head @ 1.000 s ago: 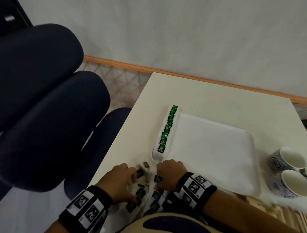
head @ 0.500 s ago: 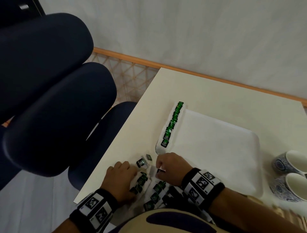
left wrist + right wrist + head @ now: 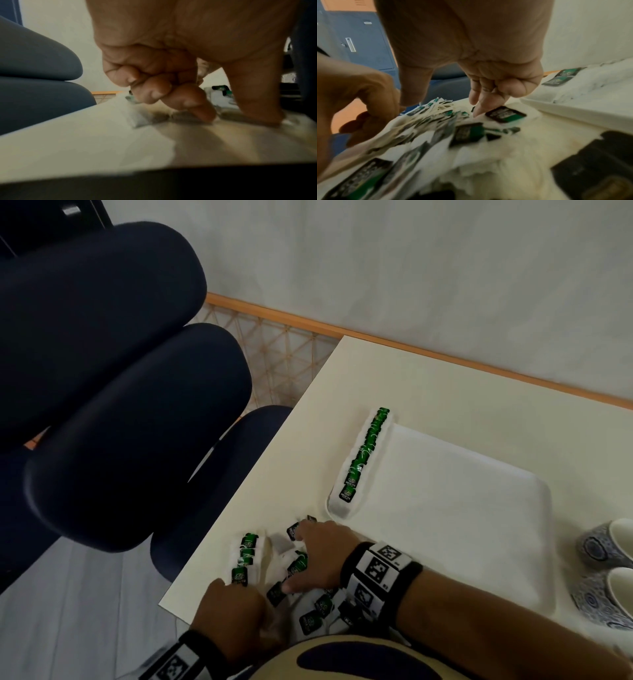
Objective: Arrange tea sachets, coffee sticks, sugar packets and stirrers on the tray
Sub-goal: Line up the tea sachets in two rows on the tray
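So there's a white tray [image 3: 445,508] sitting on a cream table [image 3: 428,392], and along the tray's 9 o'clock edge there's already a neat row of green tea bags [image 3: 366,453], overlapping each other, running from the far end down to the near corner. The rest of the tray is bare white.

At about 7 o'clock from the tray, right at the near edge of the table, is a loose pile of tea bags [image 3: 308,604] with green-and-black tags, all jumbled. Just to the 9 o'clock side of that pile is a shorter row of tea bags [image 3: 245,556] lined up on the table.

The right hand [image 3: 322,556] is palm-down over the pile, fingers spread; in the wrist view one fingertip [image 3: 477,112] is pressing down beside a single tag [image 3: 505,114], while the other fingers are curled back. It doesn't look like it's gripping anything.

The left hand [image 3: 233,611] is at the near end of the short row. From its wrist camera the fingers [image 3: 154,93] are curled in, with the fingertip and thumb touching the table. Whether it's actually pinching a bag I can't tell, too blurry.

Two blue patterned cups [image 3: 609,570] sit at 3 o'clock from the tray, and dark blue chairs [image 3: 120,405] are off at 9 o'clock.
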`<state>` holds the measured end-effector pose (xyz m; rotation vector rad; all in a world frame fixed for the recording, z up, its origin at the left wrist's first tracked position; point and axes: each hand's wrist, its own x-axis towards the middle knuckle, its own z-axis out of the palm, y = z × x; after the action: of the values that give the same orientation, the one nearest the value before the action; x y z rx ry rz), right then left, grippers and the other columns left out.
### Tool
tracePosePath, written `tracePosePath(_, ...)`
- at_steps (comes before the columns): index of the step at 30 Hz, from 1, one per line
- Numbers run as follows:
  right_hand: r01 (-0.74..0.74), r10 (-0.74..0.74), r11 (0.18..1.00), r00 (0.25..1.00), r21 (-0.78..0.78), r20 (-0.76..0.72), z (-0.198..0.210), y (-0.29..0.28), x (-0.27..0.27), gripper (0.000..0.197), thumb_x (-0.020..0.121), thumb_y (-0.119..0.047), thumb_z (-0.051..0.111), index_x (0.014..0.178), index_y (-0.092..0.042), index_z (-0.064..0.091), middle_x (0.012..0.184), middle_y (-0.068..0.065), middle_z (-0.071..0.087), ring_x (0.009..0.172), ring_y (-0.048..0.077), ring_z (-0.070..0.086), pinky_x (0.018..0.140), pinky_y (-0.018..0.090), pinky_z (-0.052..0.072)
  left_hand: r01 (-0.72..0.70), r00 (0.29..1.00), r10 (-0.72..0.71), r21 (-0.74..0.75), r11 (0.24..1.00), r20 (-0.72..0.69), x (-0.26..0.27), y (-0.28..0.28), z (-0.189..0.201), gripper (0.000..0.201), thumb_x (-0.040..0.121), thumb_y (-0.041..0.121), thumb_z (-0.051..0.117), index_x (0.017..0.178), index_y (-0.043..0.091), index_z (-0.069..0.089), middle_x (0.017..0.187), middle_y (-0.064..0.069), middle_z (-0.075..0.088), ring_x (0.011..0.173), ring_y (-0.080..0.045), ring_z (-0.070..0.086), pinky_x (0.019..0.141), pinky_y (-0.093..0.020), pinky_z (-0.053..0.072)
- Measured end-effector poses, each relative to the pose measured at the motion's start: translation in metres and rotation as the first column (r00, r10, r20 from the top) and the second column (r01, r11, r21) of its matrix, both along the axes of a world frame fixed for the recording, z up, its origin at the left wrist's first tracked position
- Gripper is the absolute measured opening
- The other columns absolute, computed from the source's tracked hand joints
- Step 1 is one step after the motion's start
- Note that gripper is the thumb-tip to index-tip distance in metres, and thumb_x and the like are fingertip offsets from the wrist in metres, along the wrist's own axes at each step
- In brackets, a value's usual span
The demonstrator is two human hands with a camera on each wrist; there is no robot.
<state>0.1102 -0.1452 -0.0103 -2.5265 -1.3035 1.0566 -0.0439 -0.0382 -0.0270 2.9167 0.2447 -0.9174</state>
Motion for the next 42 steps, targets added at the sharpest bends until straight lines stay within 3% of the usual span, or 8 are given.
tracePosePath(5, 0.006, -0.006, 1.0, 1.0, 0.007, -0.015, -0.004, 0.008, -0.011, 0.077, 0.067, -0.059, 0.076, 0.124, -0.02, 0.043, 0.12, 0.002, 0.056, 0.107, 0.025, 0.054, 0.095, 0.042, 0.045, -0.114, 0.962, 0.111, -0.003, 0.993, 0.251, -0.008, -0.004, -0.024, 0.057, 0.083, 0.062, 0.021, 0.059, 0.018, 0.048, 0.057, 0.002, 0.051, 0.054, -0.016, 0.047, 0.07, -0.031, 0.038)
tracePosePath(8, 0.001, -0.001, 1.0, 1.0, -0.002, -0.02, -0.006, 0.006, -0.014, 0.069, 0.07, -0.052, 0.076, 0.122, -0.02, 0.044, 0.118, 0.003, 0.057, 0.104, 0.026, 0.057, 0.091, 0.04, 0.046, -0.118, 0.947, 0.104, 0.027, 0.993, 0.305, -0.007, -0.006, -0.034, 0.05, 0.078, 0.058, 0.045, 0.046, 0.021, 0.046, 0.038, -0.002, 0.024, 0.03, -0.016, 0.03, 0.05, -0.027, 0.044)
tracePosePath(13, 0.035, -0.033, 0.998, 0.999, 0.056, -0.039, -0.009, 0.003, -0.014, 0.053, 0.079, -0.041, 0.072, 0.124, -0.021, 0.051, 0.12, 0.006, 0.058, 0.108, 0.029, 0.058, 0.093, 0.038, 0.047, -0.065, 0.938, 0.066, -0.015, 0.998, 0.339, 0.002, -0.01, -0.031, 0.037, 0.068, 0.055, 0.049, 0.047, 0.025, 0.055, 0.033, 0.003, 0.042, 0.027, -0.012, 0.042, 0.042, -0.021, 0.032)
tracePosePath(18, 0.129, -0.125, 0.977, 0.992, 0.169, -0.033, -0.009, -0.002, -0.004, 0.039, 0.082, -0.03, 0.066, 0.117, -0.024, 0.051, 0.108, 0.003, 0.065, 0.097, 0.025, 0.062, 0.083, 0.034, 0.05, -0.293, 0.858, 0.341, -0.178, 0.939, 0.383, 0.005, -0.007, -0.015, 0.036, 0.079, 0.063, 0.047, 0.08, 0.029, 0.061, 0.078, 0.01, 0.064, 0.075, -0.008, 0.059, 0.075, -0.03, 0.044)
tracePosePath(23, 0.168, -0.177, 0.955, 0.984, 0.246, 0.017, -0.01, -0.008, 0.008, 0.04, 0.078, -0.038, 0.067, 0.113, -0.031, 0.049, 0.095, -0.01, 0.056, 0.096, 0.019, 0.058, 0.087, 0.036, 0.048, -0.578, 0.616, 0.715, -0.427, 0.695, 0.331, 0.006, 0.019, -0.015, 0.062, 0.053, 0.059, 0.08, 0.09, 0.029, 0.041, 0.095, 0.01, 0.044, 0.084, -0.012, 0.05, 0.07, -0.028, 0.043)
tracePosePath(30, 0.153, -0.147, 0.959, 0.988, 0.241, -0.04, -0.009, -0.016, 0.015, 0.033, 0.081, -0.034, 0.068, 0.111, -0.026, 0.056, 0.084, -0.016, 0.049, 0.088, 0.011, 0.05, 0.092, 0.037, 0.047, -0.659, 0.529, 0.835, -0.547, 0.516, 0.149, 0.011, 0.049, -0.025, 0.072, 0.054, 0.03, 0.088, 0.106, 0.023, 0.038, 0.102, 0.005, 0.055, 0.091, -0.017, 0.059, 0.081, -0.035, 0.052)
tracePosePath(37, 0.141, -0.12, 0.959, 0.988, 0.246, -0.098, -0.003, -0.018, 0.011, 0.027, 0.082, -0.029, 0.066, 0.108, -0.024, 0.06, 0.092, -0.006, 0.06, 0.084, 0.013, 0.054, 0.086, 0.035, 0.051, -0.608, 0.623, 0.748, -0.46, 0.647, 0.229, 0.015, 0.05, -0.021, 0.037, 0.065, 0.036, 0.083, 0.075, 0.026, 0.049, 0.073, 0.01, 0.059, 0.067, -0.003, 0.054, 0.055, -0.019, 0.039)
tracePosePath(42, 0.14, -0.1, 0.94, 0.985, 0.312, -0.14, 0.004, -0.016, 0.009, 0.033, 0.081, -0.031, 0.071, 0.111, -0.022, 0.061, 0.094, -0.005, 0.061, 0.079, 0.01, 0.054, 0.079, 0.034, 0.053, -0.486, 0.651, 0.707, -0.564, 0.668, 0.277, 0.024, 0.049, -0.009, 0.045, 0.064, 0.029, 0.087, 0.056, 0.023, 0.043, 0.052, 0.007, 0.046, 0.05, -0.003, 0.04, 0.047, -0.014, 0.03)
